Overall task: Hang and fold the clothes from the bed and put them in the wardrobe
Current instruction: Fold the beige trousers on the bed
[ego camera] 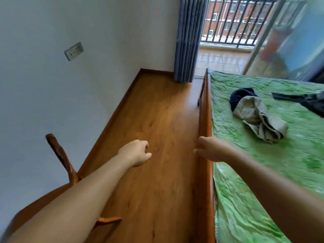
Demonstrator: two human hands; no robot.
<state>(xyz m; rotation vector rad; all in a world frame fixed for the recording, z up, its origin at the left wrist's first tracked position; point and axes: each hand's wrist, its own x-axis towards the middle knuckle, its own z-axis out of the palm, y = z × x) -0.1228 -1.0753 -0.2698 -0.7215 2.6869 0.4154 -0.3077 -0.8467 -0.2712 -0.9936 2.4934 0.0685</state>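
The bed (280,163) fills our view from 1 to 5 o'clock, its green sheet carrying the clothes. The wooden floor (149,111) runs beside it towards 12. At 3 o'clock a crumpled beige garment (259,120) lies heaped, with a navy piece (240,96) tucked against it at its 11 o'clock. A dark garment (305,104) sprawls apart at its 2 o'clock. None is folded or hung, so we judge this the fetching stage. Our right grip (213,150), at 4 o'clock, is wide and empty over the bed's side rail (204,116), likely reaching for the heap. Our left grip (136,153), at 7 o'clock, curls loosely on nothing above the floor. No wardrobe shows.
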